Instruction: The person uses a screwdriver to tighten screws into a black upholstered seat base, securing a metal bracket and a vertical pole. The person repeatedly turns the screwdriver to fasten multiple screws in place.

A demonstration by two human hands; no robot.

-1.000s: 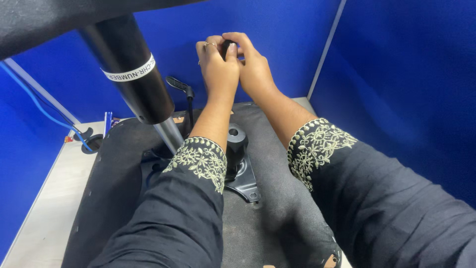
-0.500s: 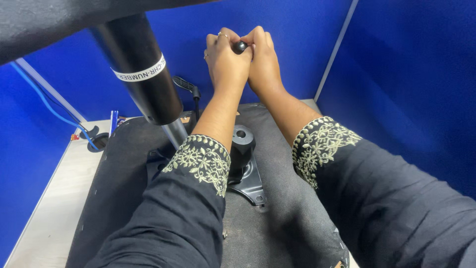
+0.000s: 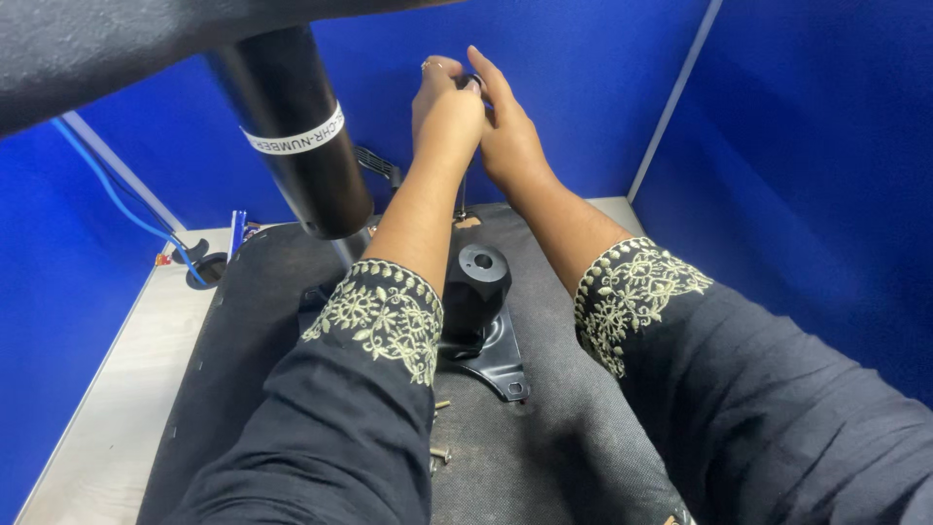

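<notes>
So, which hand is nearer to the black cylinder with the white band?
The left hand is nearer: it is just to the right of the black cylinder. The right hand is beyond the left one, farther from it.

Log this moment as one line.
left hand: on black knob | right hand: on knob | metal bracket: on dark seat base

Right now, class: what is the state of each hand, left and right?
Left hand: closed around a small dark knob atop a thin rod.
Right hand: fingers extended, pressed against the same knob.
</notes>
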